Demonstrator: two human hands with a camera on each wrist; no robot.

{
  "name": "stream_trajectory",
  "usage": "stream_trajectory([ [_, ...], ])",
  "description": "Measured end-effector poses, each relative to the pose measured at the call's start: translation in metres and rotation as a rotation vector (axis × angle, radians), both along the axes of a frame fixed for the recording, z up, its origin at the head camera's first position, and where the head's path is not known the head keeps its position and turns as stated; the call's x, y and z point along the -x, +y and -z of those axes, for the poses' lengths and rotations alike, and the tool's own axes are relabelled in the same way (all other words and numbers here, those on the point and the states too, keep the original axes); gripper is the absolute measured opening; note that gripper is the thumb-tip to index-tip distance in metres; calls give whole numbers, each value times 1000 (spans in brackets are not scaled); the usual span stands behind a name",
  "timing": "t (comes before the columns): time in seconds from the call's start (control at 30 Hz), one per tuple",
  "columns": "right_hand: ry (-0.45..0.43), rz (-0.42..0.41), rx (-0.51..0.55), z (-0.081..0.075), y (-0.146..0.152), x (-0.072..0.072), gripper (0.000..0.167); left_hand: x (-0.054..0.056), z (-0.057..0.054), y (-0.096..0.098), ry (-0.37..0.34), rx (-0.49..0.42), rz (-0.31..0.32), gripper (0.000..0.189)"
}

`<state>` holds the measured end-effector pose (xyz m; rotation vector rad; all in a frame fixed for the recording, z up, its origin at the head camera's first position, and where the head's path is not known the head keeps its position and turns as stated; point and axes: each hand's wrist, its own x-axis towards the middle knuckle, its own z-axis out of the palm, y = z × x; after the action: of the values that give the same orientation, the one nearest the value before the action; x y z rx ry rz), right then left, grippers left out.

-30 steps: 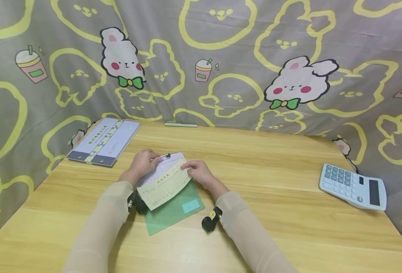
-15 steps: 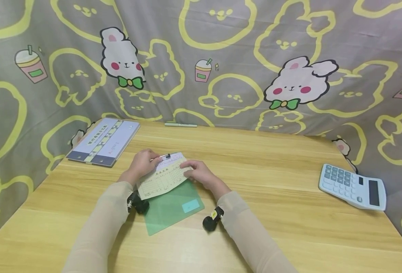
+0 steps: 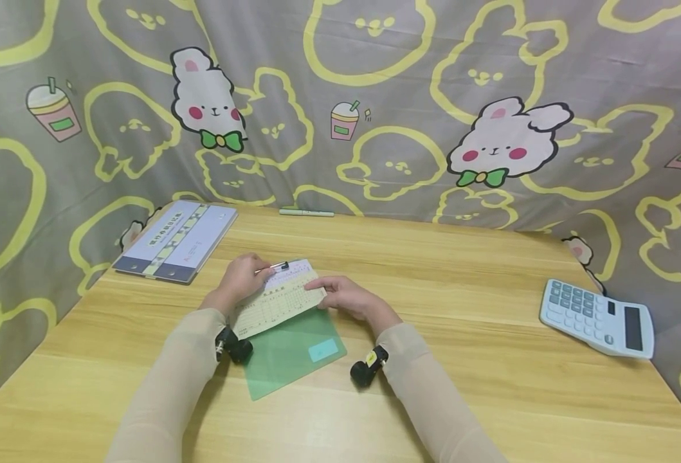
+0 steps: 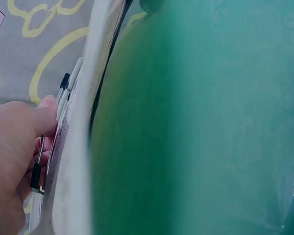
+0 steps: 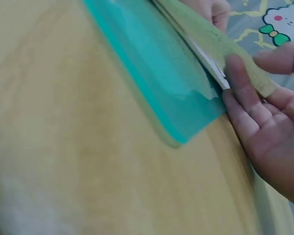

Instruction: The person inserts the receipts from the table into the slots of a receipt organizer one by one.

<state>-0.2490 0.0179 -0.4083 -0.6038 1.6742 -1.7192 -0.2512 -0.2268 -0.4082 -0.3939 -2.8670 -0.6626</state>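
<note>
A green clip folder [image 3: 294,360] lies aslant on the table with a light blue label [image 3: 323,350] near its lower right corner. My left hand [image 3: 240,280] grips its top left part, thumb over the metal wire clip [image 4: 40,152] with black ends. Under the clip is a white sheet with purple print [image 3: 288,272]. Over that sheet lies a yellow printed form [image 3: 276,310], its lower edge lifted off the folder. My right hand [image 3: 348,297] pinches the form's right end, thumb on top and fingers [image 5: 242,83] beneath, as the right wrist view shows.
A blue-and-white account book [image 3: 181,241] lies at the back left of the wooden table [image 3: 462,386]. One pale green pen [image 3: 307,212] rests by the back edge. Far right is a light blue calculator [image 3: 597,317]. A patterned grey curtain [image 3: 294,38] hangs behind.
The yellow form's lower edge has swung up toward the clip, uncovering more green folder and covering more of the purple-printed sheet. My right hand has shifted slightly right; my left hand stays put.
</note>
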Motion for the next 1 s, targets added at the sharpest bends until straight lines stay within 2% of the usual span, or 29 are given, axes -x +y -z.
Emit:
stream_trajectory([
  [0.17, -26, -38, 13, -5, 2, -2, 49, 0, 0, 0, -3, 14, 0, 26],
  [0.4, 49, -13, -68, -20, 0, -12, 46, -1, -2, 1, -4, 42, -5, 27],
  [0.53, 99, 34, -126, -20, -1, -15, 40, -1, -3, 2, -20, 41, -16, 27],
  [0.67, 99, 74, -145, -19, -1, -15, 35, -1, -3, 2, -16, 45, -16, 27],
  [0.8, 67, 83, -118, -19, -1, -15, 38, -1, -2, 1, -1, 52, -1, 27],
  [1.0, 71, 71, -111, -19, -1, -16, 43, -1, -1, 1, -6, 41, -7, 27],
])
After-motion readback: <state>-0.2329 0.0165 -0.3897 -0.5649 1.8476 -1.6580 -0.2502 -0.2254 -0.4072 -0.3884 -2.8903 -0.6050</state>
